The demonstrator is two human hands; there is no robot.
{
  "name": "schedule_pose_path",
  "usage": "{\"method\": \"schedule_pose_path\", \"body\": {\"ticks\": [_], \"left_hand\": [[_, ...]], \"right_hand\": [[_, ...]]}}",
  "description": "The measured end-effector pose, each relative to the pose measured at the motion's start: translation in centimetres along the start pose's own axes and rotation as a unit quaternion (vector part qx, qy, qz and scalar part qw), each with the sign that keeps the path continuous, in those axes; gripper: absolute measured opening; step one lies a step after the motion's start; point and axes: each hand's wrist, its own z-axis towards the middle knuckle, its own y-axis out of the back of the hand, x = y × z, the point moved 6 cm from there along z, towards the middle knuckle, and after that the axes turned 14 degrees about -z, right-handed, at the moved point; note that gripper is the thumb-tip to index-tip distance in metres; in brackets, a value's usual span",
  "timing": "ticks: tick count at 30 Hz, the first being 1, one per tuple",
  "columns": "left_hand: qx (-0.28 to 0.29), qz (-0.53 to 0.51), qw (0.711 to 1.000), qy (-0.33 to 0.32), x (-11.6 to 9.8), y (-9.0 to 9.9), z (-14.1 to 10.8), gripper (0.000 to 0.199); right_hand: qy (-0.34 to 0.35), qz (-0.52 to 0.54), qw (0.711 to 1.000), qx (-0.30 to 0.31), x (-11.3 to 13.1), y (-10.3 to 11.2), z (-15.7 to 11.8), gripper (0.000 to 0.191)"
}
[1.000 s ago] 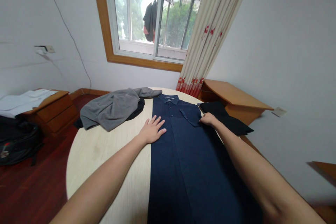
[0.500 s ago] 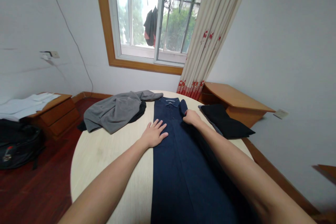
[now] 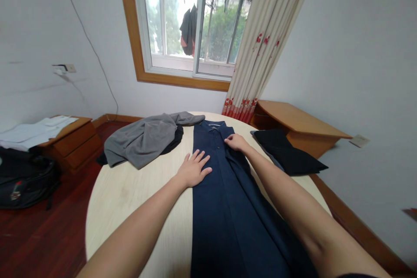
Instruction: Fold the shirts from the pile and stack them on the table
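A dark navy collared shirt [image 3: 221, 200] lies lengthwise on the round pale table [image 3: 130, 200], its collar at the far end. My left hand [image 3: 194, 169] rests flat with spread fingers on the shirt's left edge. Near the collar, my right hand [image 3: 235, 142] pinches the shirt's folded-in right side. Folds run along that right side toward the near edge, partly hidden by my right forearm.
A crumpled grey garment [image 3: 143, 137] lies at the table's far left, over something black. Folded black cloth [image 3: 286, 152] sits at the right edge, beside a wooden desk [image 3: 299, 119]. A black backpack [image 3: 26, 182] is on the floor at left.
My right hand has brought the shirt's right side down and slightly inward; the raised flap near the collar now lies flatter. My left hand remains flat on the shirt.
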Motion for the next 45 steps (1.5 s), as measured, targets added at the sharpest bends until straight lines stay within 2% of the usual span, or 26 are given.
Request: {"method": "schedule_pose_path", "body": {"ticks": [2, 5, 8, 11, 14, 16, 22, 28, 33, 36, 42, 45], "left_hand": [[-0.001, -0.001, 1.0, 0.002, 0.0, 0.0, 0.0, 0.065], [-0.004, -0.003, 1.0, 0.002, 0.1, -0.1, 0.1, 0.065], [0.003, -0.004, 1.0, 0.005, 0.1, -0.2, 0.2, 0.065], [-0.009, 0.0, 1.0, 0.026, 0.1, -0.2, 0.2, 0.065], [-0.042, 0.004, 0.996, 0.076, 0.6, 0.0, 0.0, 0.067], [-0.042, 0.001, 0.994, 0.096, 0.9, 0.0, 0.0, 0.069], [-0.038, -0.005, 0.996, 0.08, 1.5, -0.2, 1.1, 0.069], [-0.031, -0.004, 0.997, 0.074, 1.8, 0.3, 2.0, 0.07], [-0.022, 0.002, 0.996, 0.083, 1.4, 0.4, 1.6, 0.074], [-0.024, 0.011, 0.996, 0.084, 1.1, 0.1, 0.9, 0.074], [-0.025, 0.022, 0.996, 0.077, 0.6, -0.4, -1.0, 0.076], [-0.024, 0.027, 0.996, 0.076, 0.2, -0.4, -1.8, 0.076]], "right_hand": [[0.029, -0.067, 0.996, -0.049, -0.2, -0.1, 1.2, 0.048], [0.032, -0.106, 0.993, -0.046, -0.6, -1.8, 2.8, 0.069], [0.014, -0.104, 0.994, -0.02, -0.7, -3.6, 4.0, 0.069], [0.008, -0.103, 0.995, -0.017, -0.8, -4.3, 5.1, 0.067], [0.006, -0.103, 0.995, -0.009, -1.1, -4.4, 6.5, 0.065], [0.002, -0.103, 0.995, -0.006, -1.3, -4.3, 7.5, 0.064], [-0.002, -0.095, 0.995, -0.008, -1.7, -4.3, 10.1, 0.066], [-0.004, -0.056, 0.998, -0.009, -1.8, -3.5, 11.0, 0.085], [0.03, 0.024, 0.999, 0.012, -2.8, -2.9, 10.4, 0.07], [0.055, 0.015, 0.998, 0.031, -3.5, -3.0, 9.0, 0.064], [0.095, -0.025, 0.995, 0.017, -3.5, -3.3, 3.7, 0.08], [0.11, -0.02, 0.994, 0.018, -3.4, -3.5, 0.6, 0.081]]}}
